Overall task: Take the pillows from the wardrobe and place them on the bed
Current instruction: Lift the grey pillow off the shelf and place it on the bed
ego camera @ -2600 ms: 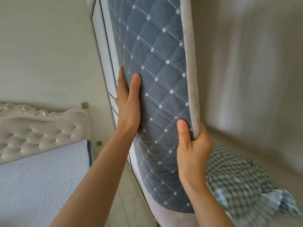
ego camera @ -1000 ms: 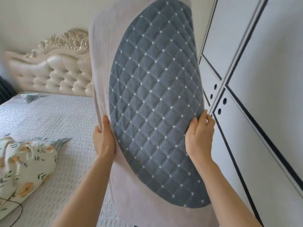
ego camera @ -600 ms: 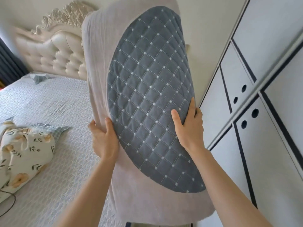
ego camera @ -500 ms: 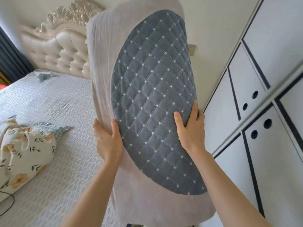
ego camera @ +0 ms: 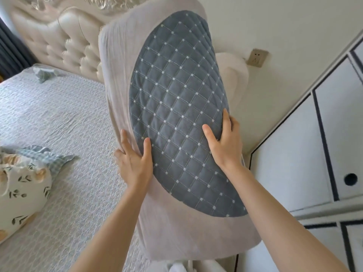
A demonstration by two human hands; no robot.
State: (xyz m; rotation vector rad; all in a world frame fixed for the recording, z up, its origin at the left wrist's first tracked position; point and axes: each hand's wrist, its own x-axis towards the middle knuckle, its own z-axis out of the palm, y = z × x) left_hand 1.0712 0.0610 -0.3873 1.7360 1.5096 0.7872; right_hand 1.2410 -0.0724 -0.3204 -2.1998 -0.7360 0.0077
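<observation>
- The quilted pillow [ego camera: 176, 107], beige with a grey-blue diamond-stitched oval panel, is held up on end in the air, tilted, between the person and the headboard [ego camera: 64, 44]; it is out of the wardrobe [ego camera: 306, 154] and hangs over the near edge of the bed [ego camera: 59, 118] without resting on it
- The left hand [ego camera: 135, 163] clamps the pillow's left edge: thumb on the quilted face, fingers [ego camera: 124, 140] wrapped round onto the beige side, so it is closed on the pillow
- The right hand [ego camera: 225, 146] does the same on the right edge, thumb laid on the panel and the other fingers curled behind the rim, gripping it
- A grip on both long sides, low on the pillow, probably keeps so large and soft a thing from folding or swinging while it is carried, and leaves the top free to tip forward
- A floral pillow [ego camera: 21, 189] with a checked frill already lies on the bedspread at the left, well apart from the one in hand, so the task looks partly done
- A small crumpled cloth [ego camera: 44, 72] lies near the headboard
- The likely next step is to lower the pillow flat beside the floral one; the closed wardrobe doors stand just to the right, so a swing that way could clip them
</observation>
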